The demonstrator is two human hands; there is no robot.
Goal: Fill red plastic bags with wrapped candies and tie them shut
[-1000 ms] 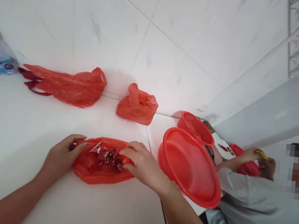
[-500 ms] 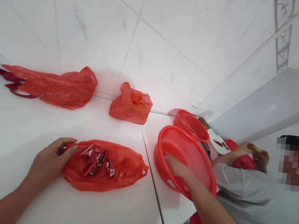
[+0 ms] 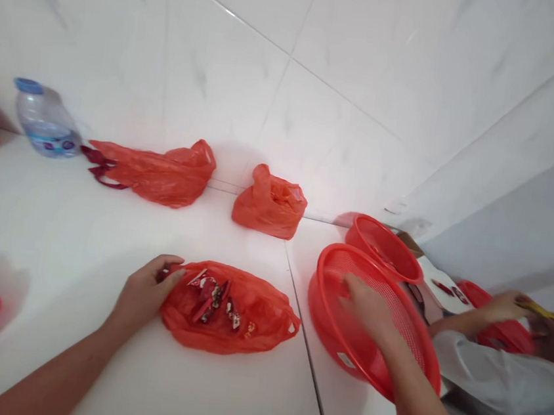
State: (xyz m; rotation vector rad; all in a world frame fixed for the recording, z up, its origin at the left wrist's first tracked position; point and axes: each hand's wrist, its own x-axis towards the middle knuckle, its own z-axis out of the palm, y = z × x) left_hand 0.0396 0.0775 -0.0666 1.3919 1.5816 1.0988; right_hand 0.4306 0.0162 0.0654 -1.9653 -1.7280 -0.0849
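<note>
My left hand (image 3: 149,290) pinches the left rim of an open red plastic bag (image 3: 267,299) lying on the white table. Inside it are several small wrapped packets (image 3: 212,300), dark red with white and brown print, too small to read. Over the large red mesh basket (image 3: 326,325), right of the bag, my right hand (image 3: 365,309) reaches down into the hollow. Its fingers are smeared by motion, so I cannot see whether they hold anything.
Along the tiled wall stand a water bottle (image 3: 50,127), a flat red bag (image 3: 166,176) and a small bunched red bag (image 3: 272,207). A smaller red basket (image 3: 386,249) sits behind the large one. At the right, a co-worker's hands (image 3: 518,309) hold something yellow.
My right hand left the bag, where it gripped something red among the packets, and moved right into the large basket. My left hand stays on the bag's rim. The view has shifted.
</note>
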